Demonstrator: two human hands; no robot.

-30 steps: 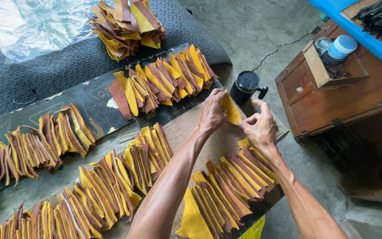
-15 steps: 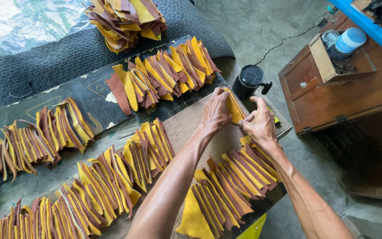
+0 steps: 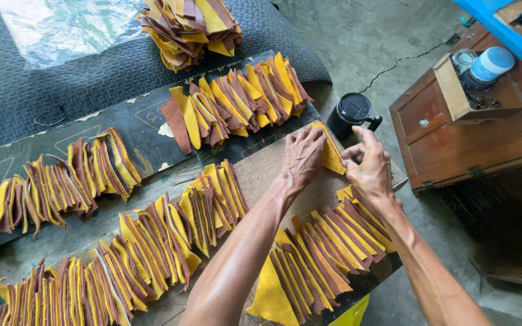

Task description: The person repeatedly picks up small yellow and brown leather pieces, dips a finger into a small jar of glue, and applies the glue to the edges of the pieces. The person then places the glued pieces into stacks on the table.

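Observation:
My left hand (image 3: 302, 158) and my right hand (image 3: 371, 169) both pinch one yellow leather piece (image 3: 332, 154) over the far end of a wooden board (image 3: 267, 169). Just below my right hand lies a fanned row of yellow and brown leather pieces (image 3: 321, 256). Another overlapped row (image 3: 212, 202) runs to the left along the same board. Two more rows (image 3: 237, 99) (image 3: 61, 181) lie on a dark board (image 3: 134, 130) farther away.
A loose pile of leather pieces (image 3: 191, 27) sits on a grey mat (image 3: 61, 90) beside a clear plastic sheet (image 3: 67, 24). A black lidded mug (image 3: 351, 113) stands on the concrete floor. A wooden box (image 3: 472, 121) with jars is at the right.
Both hands shifted slightly while working the same yellow piece; the view moved a little lower and to the right.

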